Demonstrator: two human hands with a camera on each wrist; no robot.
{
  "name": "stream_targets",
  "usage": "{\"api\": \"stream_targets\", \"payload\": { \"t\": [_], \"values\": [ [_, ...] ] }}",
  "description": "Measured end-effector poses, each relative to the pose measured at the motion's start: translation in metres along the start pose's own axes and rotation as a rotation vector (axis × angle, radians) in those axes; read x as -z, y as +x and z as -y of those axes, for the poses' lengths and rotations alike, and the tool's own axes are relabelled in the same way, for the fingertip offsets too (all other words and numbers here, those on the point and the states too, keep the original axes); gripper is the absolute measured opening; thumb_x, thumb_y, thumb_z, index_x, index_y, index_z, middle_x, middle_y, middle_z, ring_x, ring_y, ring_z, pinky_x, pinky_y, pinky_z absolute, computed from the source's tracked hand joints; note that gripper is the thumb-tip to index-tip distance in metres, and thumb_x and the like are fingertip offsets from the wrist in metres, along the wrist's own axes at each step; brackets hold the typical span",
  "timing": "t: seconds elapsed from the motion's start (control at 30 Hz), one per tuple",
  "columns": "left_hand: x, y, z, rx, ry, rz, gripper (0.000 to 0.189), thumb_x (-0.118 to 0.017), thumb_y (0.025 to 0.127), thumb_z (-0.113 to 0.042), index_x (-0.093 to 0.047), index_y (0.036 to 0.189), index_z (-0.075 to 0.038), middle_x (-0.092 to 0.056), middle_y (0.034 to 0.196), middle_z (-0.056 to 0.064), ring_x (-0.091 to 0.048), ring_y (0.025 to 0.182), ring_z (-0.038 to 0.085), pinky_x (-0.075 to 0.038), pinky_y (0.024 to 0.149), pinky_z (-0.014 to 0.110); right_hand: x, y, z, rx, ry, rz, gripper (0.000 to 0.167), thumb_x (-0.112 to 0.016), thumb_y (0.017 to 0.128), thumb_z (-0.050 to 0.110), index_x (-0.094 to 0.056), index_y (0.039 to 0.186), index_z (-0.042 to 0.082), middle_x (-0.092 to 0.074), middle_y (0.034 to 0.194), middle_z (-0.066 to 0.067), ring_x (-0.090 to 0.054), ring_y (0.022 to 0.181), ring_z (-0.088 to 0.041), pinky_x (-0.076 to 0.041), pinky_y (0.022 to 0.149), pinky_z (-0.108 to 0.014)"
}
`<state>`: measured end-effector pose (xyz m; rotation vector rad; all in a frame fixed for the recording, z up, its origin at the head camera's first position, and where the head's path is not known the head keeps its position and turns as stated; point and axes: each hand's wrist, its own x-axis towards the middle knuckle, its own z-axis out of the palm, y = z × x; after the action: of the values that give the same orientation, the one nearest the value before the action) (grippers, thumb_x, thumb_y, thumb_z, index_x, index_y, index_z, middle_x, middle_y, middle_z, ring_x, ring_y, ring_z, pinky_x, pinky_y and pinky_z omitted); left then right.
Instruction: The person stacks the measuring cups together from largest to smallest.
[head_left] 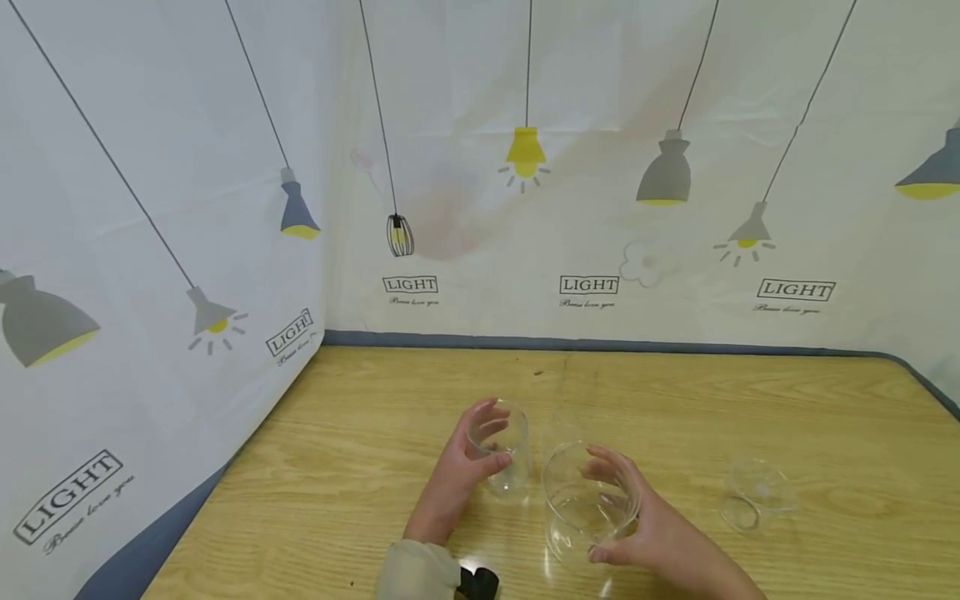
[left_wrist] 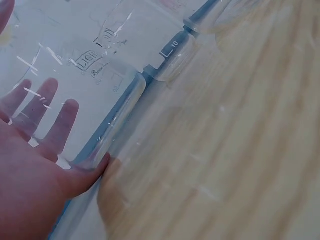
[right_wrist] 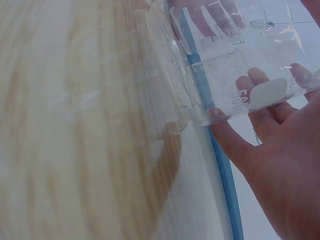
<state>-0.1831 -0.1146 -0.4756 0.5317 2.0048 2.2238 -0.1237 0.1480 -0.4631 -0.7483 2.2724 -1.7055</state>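
1 table (head_left: 337, 433), 2 hands over it, 2 beakers: right hand (head_left: 643, 518) curls fingers round the big beaker (head_left: 573, 500), left hand (head_left: 465, 462) round the small beaker (head_left: 514, 443) beside; 1 glass (head_left: 759, 487) well right! Only the right wrist view reads "500" (right_wrist: 239, 96).

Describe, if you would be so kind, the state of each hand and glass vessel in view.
Left hand: holding the left beaker.
Left beaker: held, mouth up, looks empty.
Right hand: holding the right beaker.
Right beaker: held, mouth up, looks empty.
Far-right glass: unheld; upright or tipped, unclear.
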Motion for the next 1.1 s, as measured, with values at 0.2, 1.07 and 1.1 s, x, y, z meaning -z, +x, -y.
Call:
{"api": "stream_targets", "payload": {
  "t": [0.2,1.07,1.1],
  "values": [
    [0.0,-0.001,-0.005,0.006,-0.015,-0.011,0.067,-0.064,0.08,-0.006,-0.031,0.136,-0.022,-0.039,0.132,0.005,-0.032,0.124,0.028,-0.04,0.091,0.039,-0.001,0.0,0.0,-0.008,0.016,0.008,0.094,-0.074,0.071,0.008,-0.013,0.141,0.022,-0.029,0.136,-0.018,-0.027,0.124,-0.038,-0.029,0.095,-0.049],
    [-0.002,0.002,-0.029,-0.005,-0.026,0.006,0.066,-0.064,0.083,-0.013,-0.028,0.137,-0.026,-0.036,0.135,0.011,-0.033,0.124,0.027,-0.041,0.089,0.038,-0.001,-0.001,0.0,0.005,0.0,0.002,0.092,-0.073,0.072,0.009,-0.014,0.141,0.02,-0.03,0.135,-0.017,-0.029,0.122,-0.043,-0.032,0.091,-0.056],
    [-0.002,0.002,-0.031,-0.014,-0.024,0.009,0.066,-0.064,0.082,-0.014,-0.028,0.137,-0.026,-0.036,0.135,0.011,-0.033,0.124,0.027,-0.041,0.09,0.039,-0.001,-0.001,0.0,-0.007,0.008,0.0,0.091,-0.073,0.073,0.009,-0.014,0.141,0.02,-0.03,0.135,-0.016,-0.028,0.122,-0.044,-0.032,0.09,-0.057]
  ]
}}
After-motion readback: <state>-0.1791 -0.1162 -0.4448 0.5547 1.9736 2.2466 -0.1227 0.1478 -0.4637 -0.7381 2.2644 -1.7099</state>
